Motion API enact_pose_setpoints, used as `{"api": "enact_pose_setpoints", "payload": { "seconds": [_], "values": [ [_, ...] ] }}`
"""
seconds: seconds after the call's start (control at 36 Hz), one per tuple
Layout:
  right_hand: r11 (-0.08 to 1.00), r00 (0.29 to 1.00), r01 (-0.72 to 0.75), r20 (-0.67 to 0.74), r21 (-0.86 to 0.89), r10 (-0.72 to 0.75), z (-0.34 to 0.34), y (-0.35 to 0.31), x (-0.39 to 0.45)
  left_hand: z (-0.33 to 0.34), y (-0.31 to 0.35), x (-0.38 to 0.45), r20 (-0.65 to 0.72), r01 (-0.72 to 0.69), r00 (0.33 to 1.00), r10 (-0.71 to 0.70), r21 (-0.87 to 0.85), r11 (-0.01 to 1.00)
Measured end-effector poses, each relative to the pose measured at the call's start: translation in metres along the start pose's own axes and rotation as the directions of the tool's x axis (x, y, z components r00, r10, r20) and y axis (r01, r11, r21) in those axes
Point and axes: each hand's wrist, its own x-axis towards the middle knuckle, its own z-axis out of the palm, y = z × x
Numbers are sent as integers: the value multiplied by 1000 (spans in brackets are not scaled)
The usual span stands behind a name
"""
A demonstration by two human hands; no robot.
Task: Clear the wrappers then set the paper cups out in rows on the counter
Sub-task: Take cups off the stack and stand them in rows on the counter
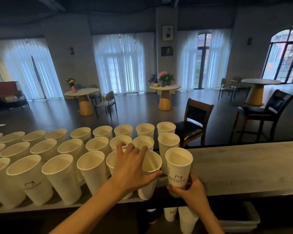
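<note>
At the counter (pixel 243 166) left fingers (pixel 134 150) grip one cup (pixel 150 191), right fingers (pixel 193 180) another cup (pixel 178 166).

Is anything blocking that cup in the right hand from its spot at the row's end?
Nothing visible. The held cup in the right hand is by bare counter; the left hand grips the end cup beside that spot, not in it.

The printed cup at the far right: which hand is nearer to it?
Right. The right hand holds that printed cup by its lower part. The left hand is to the left of it, thumb and fingers on the rim of the neighbouring cup.
</note>
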Motion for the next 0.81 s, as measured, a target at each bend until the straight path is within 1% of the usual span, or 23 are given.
{"api": "enact_pose_setpoints", "payload": {
  "seconds": [0.14,0.39,0.5,0.56,0.72,0.81],
  "values": [
    [999,998,-9,69,-47,12,-2,3,-5,-4,0,-2,54,20,998,-21,25,999],
    [997,997,3,76,-73,3,-2,4,-15,-9,1,-2,78,7,997,-8,18,1000],
    [999,999,9,44,-49,-7,0,-1,-26,-8,-2,-2,78,-9,997,8,18,1000],
    [999,1000,-16,21,-42,17,0,0,-32,-8,-4,-2,85,-13,996,13,2,1000],
    [999,994,-31,-102,-37,27,7,-4,-54,-8,-17,0,115,-57,991,62,-46,997],
    [998,990,-51,-133,-44,45,14,-13,-67,-7,-22,2,115,-71,990,79,-74,995]
  ]
}}
